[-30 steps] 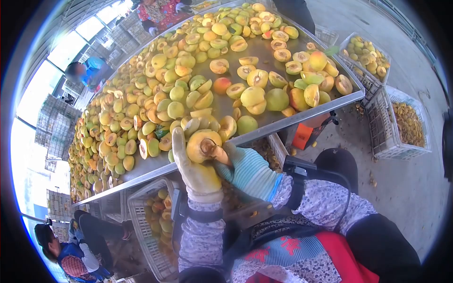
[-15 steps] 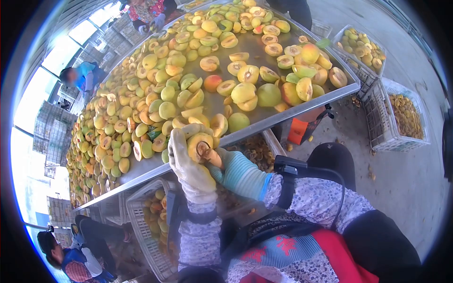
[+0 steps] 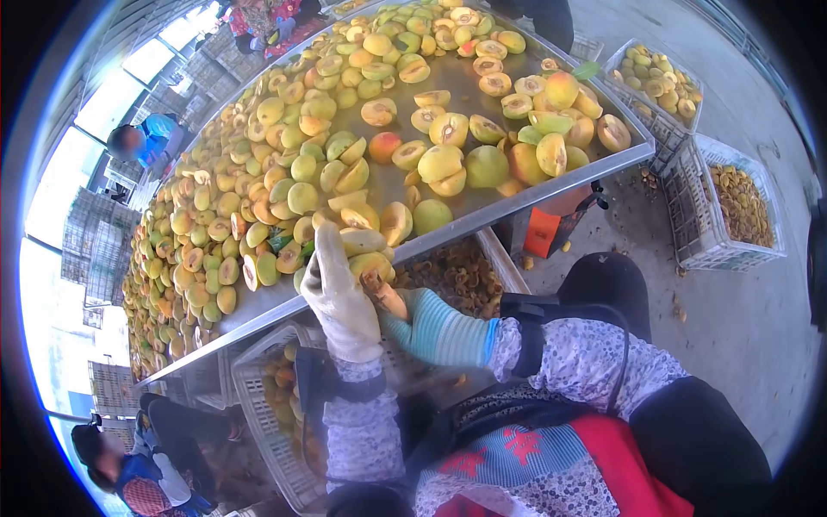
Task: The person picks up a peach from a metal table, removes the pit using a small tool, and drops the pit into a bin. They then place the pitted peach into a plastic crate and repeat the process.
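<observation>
My left hand [image 3: 346, 310], in a pale work glove, is closed around a yellow peach half [image 3: 370, 264] at the table's near edge. My right hand [image 3: 444, 327], in a teal striped glove, is closed on a small pitting tool [image 3: 393, 302] with a tan, wooden-looking stub. Its brown end touches the lower side of the fruit; the exact tip is hard to make out. Just beyond my hands, cut peach halves and whole peaches [image 3: 488, 166] lie on the metal table [image 3: 551, 191].
Below the table edge is a crate of brown pits and scraps [image 3: 457, 280]. Another white crate [image 3: 258, 379] holds peaches at lower left. Filled crates [image 3: 689, 207] stand on the floor at right. Other people [image 3: 142, 142] sit around the table's far and left sides.
My left hand has turned the peach half, so its cut face no longer shows to me. Both hands have shifted slightly, with the tool still at the fruit.
</observation>
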A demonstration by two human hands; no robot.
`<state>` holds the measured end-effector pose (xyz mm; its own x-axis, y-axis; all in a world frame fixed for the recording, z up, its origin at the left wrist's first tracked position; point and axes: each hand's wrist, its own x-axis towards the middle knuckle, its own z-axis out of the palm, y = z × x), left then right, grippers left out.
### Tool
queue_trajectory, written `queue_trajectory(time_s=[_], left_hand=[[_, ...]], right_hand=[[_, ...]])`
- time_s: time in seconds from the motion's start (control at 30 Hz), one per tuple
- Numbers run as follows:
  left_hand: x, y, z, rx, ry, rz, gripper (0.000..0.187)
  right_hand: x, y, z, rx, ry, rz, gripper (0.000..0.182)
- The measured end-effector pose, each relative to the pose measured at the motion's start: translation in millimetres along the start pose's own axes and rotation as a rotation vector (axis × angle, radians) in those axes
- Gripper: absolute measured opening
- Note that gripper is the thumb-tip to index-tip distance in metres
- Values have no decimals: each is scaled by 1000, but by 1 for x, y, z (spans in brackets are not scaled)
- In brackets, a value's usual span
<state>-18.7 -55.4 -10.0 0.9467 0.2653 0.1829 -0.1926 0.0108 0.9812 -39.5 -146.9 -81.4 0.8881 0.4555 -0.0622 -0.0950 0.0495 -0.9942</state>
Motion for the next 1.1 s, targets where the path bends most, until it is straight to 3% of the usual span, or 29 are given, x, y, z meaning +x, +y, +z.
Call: queue_trajectory(time_s=[0.07,0.17,0.2,0.23,0.27,0.33,0.37,0.4,0.43,0.47,0.6,0.67,0.73,0.8,0.93,1.03,1.1], left_hand=[[1,1,-1,14,35,13,54],[2,1,-4,-105,-104,-15,49],[0,5,-2,-258,-75,-182,42],[-1,8,-1,-410,-45,-349,38],[0,6,-3,-408,-45,-349,38],[3,-9,-11,-48,-194,-89,42],[11,-25,-22,207,-302,73,45],[9,-21,-21,208,-303,69,45],[7,-13,-18,167,-261,-86,46],[4,-8,-15,126,-218,-242,47],[-3,-1,-4,-32,-174,-202,43],[-5,-4,-6,-165,-156,-260,46],[-4,-4,-5,-196,-171,-248,47],[-3,-9,-7,-312,-164,-258,46],[-2,-15,-10,-482,-225,-266,43],[0,-25,-13,-588,-298,-299,43],[0,-26,-13,-604,-322,-316,43]], right_hand=[[-8,-20,-7,-44,-50,12,39],[-3,-19,-17,-3,-94,-11,41],[-4,-21,-20,-4,-93,-12,41],[-6,-25,-22,61,-138,114,41],[-7,-27,-22,127,-184,241,41],[0,-6,-20,74,-149,172,40],[4,7,-21,-109,-109,72,40],[4,7,-21,-290,-66,-29,40],[1,6,-21,-288,-63,-25,40],[-5,4,-21,-225,-73,-27,39],[-14,2,-9,1,-77,-97,34],[-15,-4,-7,88,-174,8,33],[-15,-12,-10,142,-162,-28,34],[-21,-29,-25,152,-350,152,32],[-30,-35,-28,304,-377,257,29],[-31,-16,-27,589,-468,348,33],[-34,-20,-31,538,-466,344,33]])
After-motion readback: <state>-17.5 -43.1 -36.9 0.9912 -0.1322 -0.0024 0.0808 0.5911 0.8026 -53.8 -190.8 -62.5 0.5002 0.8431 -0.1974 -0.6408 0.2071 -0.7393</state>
